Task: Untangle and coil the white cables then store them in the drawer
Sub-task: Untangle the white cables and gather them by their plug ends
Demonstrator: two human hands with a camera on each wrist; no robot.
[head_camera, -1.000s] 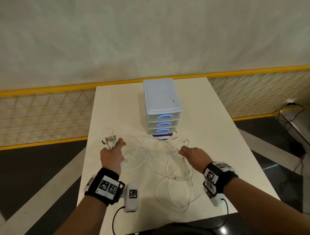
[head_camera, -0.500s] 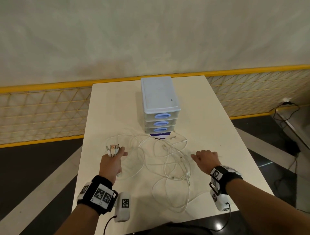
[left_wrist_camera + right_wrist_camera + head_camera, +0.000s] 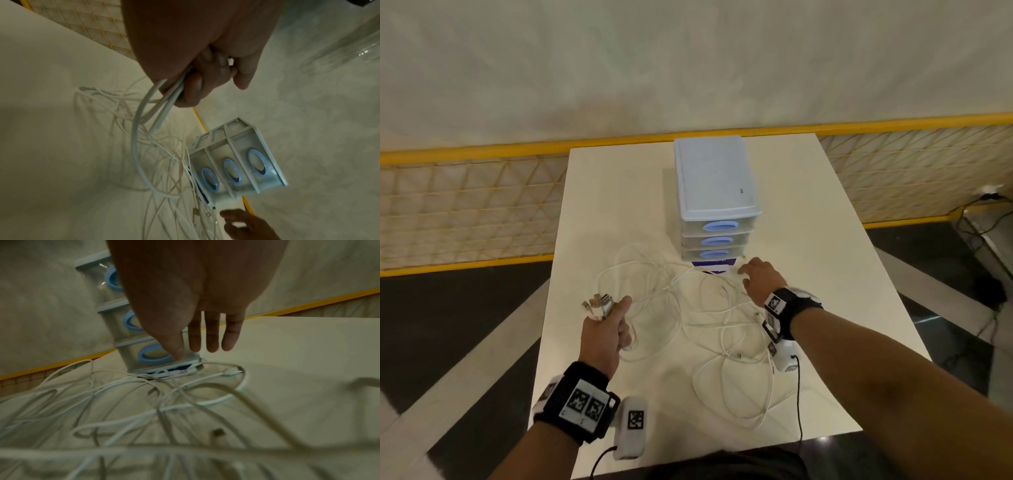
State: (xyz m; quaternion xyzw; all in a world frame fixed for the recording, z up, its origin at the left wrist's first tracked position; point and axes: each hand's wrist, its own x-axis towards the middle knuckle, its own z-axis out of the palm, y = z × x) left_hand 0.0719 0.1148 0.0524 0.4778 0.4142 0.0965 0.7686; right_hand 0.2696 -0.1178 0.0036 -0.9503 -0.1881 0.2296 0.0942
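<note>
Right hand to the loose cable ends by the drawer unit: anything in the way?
Nothing visible. The right hand hovers open, fingers extended, above two cable ends lying on the table at the foot of the drawer unit. All three drawers look closed.

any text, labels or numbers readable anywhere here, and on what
No readable text.
Wrist bands: square black-and-white marker patterns only, no words.
Purple label under the drawer unit: white marks too blurred to read.
Small dark mark on the unit's top: too small to read.
</note>
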